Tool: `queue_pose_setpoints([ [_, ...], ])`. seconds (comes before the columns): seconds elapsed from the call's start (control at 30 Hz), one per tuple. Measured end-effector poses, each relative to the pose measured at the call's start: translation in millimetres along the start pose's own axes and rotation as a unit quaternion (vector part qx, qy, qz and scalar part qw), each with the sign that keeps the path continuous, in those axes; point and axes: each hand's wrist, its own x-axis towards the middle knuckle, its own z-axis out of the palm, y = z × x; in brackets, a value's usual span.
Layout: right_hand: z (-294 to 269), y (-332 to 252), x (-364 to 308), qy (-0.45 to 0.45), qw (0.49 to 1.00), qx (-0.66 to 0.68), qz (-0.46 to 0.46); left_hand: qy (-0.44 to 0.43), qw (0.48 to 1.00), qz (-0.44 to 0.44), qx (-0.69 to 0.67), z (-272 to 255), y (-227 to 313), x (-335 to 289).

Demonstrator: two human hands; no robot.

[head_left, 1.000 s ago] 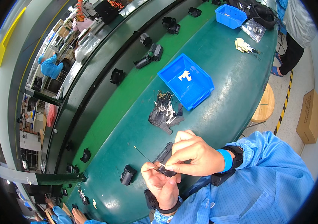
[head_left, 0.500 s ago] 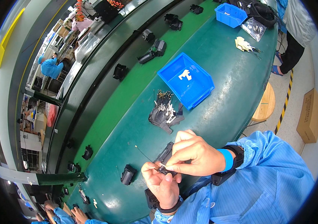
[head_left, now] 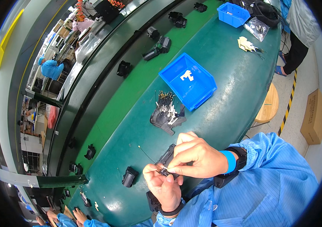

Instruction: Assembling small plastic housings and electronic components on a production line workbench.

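My left hand (head_left: 166,191) is closed around the lower end of a black plastic housing (head_left: 167,156), holding it over the green tabletop. From above, my right hand (head_left: 198,157) pinches a small white strip (head_left: 164,168) against that housing, fingertips close to my left thumb. A thin black cable (head_left: 146,153) with a gold-coloured tip sticks out up and left from between my hands. Fingers hide much of the housing. A similar black part (head_left: 129,177) with a thin wire stands on the table to the left.
Beyond my hands lies a pile of thin cables with black and white ends (head_left: 166,116). A blue bin (head_left: 200,94) beside it contains cream pieces. More cream pieces (head_left: 246,44) lie farther off. A green conveyor (head_left: 130,89) carries several black parts. A co-worker's hands (head_left: 79,216) are at lower left.
Black parts on the conveyor have shifted slightly up and to the right. My hands keep nearly the same place, still on the housing and strip.
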Motion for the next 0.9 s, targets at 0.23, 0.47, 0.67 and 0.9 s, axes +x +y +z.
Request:
queue_pose_setpoints([
  [0.23,-0.8,1.3,0.4,-0.003,1.000,-0.003,0.003,0.000,0.999,0.015,0.037,3.3,-1.2,0.9],
  [0.47,-2.2,1.3,0.9,-0.008,1.000,0.000,0.013,-0.011,1.000,0.000,0.005,-0.1,-1.0,1.6],
  [0.67,-2.8,2.9,1.8,-0.011,1.000,-0.007,0.014,-0.027,1.000,-0.003,-0.004,-1.2,-3.1,3.3],
  [0.9,-4.4,3.0,2.1,-0.020,1.000,-0.014,0.013,-0.028,0.999,-0.006,-0.015,-0.9,-3.2,4.1],
])
